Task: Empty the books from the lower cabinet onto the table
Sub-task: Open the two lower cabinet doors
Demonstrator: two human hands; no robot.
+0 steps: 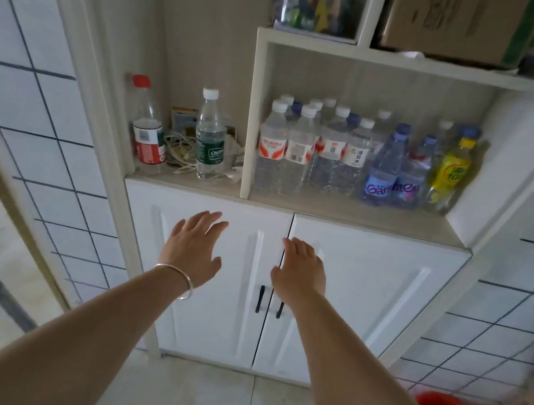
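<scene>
We extend both hands, empty: left hand [195,247] with fingers spread, right hand [299,269] relaxed, before the lower cabinet doors [358,302], which are closed. Books unseen, presumably inside. Opening stage; next, grip the black handles [260,299] and pull. Bottles [335,153] shelved above.

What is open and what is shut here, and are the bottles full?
Left cabinet door: shut.
Right cabinet door: shut.
Left hand: open, fingers spread, in front of the left door, holds nothing.
Right hand: open, at the gap between the doors, holds nothing.
Red-capped bottle: capped, upright, looks nearly empty.
Green-labelled water bottle: capped, upright, contents hard to tell.
Yellow drink bottle: capped, upright.
Books: not visible.
</scene>
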